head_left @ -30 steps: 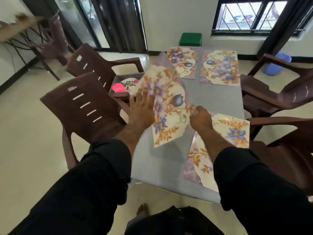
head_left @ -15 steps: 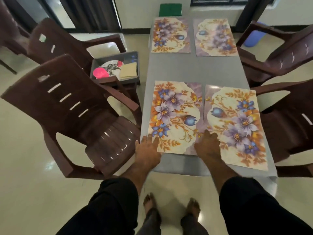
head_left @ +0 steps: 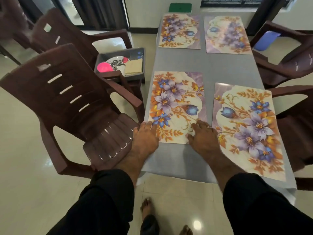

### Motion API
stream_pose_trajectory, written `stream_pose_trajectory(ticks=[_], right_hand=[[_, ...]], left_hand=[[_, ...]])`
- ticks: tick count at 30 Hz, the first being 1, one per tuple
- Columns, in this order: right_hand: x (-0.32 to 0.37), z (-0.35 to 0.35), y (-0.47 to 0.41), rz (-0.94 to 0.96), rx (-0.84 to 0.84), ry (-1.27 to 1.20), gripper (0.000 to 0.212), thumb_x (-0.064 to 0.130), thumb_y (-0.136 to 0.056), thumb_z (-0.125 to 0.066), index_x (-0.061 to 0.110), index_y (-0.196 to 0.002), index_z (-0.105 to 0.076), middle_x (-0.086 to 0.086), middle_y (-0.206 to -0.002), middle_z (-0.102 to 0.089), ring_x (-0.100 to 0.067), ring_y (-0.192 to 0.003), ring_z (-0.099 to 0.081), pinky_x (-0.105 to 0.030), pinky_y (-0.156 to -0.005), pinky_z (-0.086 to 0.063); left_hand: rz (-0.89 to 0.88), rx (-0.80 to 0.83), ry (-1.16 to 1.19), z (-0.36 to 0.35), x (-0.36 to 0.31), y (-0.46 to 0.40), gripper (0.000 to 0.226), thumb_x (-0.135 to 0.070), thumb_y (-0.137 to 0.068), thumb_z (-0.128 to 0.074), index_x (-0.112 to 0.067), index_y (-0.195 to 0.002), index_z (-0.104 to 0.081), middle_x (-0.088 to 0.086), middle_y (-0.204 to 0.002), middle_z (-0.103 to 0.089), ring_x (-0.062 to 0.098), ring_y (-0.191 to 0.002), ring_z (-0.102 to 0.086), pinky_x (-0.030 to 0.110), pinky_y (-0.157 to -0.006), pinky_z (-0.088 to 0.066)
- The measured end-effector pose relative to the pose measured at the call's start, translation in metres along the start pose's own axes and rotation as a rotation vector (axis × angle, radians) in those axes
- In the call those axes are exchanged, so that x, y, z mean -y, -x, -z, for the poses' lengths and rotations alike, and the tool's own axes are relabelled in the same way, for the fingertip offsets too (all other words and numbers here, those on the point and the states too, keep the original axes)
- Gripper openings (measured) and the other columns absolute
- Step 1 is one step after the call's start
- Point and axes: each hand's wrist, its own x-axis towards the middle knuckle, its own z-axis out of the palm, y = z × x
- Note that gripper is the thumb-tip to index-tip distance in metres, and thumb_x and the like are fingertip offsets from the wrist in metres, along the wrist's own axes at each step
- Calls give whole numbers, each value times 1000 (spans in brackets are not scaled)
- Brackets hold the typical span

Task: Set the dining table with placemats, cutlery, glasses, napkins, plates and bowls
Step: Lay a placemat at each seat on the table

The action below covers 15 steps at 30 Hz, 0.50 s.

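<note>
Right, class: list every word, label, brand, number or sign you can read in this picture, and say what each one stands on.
None can be read.
The four floral placemats show only flowers and leaves, no lettering.
The patterned plate in the grey bin bears a dark motif, too blurred to tell if it holds text.
The brown chairs and green stool show no label.

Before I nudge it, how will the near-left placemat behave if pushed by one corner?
The near-left placemat lies thin and flat on the smooth grey table, so it will probably slide easily. Pushed at one corner it may well pivot; the left hand and right hand rest on both near corners. Lifted, it likely flexes.
</note>
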Motion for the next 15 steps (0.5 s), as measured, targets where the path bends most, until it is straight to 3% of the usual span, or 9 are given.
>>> stream_pose_trajectory(ticks=[8, 15], right_hand=[[-4, -1, -38, 3, -39, -32, 64, 57, -93, -55, 19, -145, -56, -14, -153, -51, -39, -140, -47, -54, -112, -44], [-6, -7, -20, 13, -13, -46, 73, 63, -90, -43, 18, -146, -57, -15, -155, -51, -39, -140, -47, -52, -112, -46]], left_hand=[[-7, 28, 45, 4, 7, -45, 68, -59, -106, -44, -29, -164, -27, 1, -174, -23, 29, -160, -21, 62, -126, -23], [29, 53, 112, -1, 8, -11, 69, -61, -108, -37, -29, -167, -23, 0, -177, -17, 30, -163, -12, 60, -128, -15]])
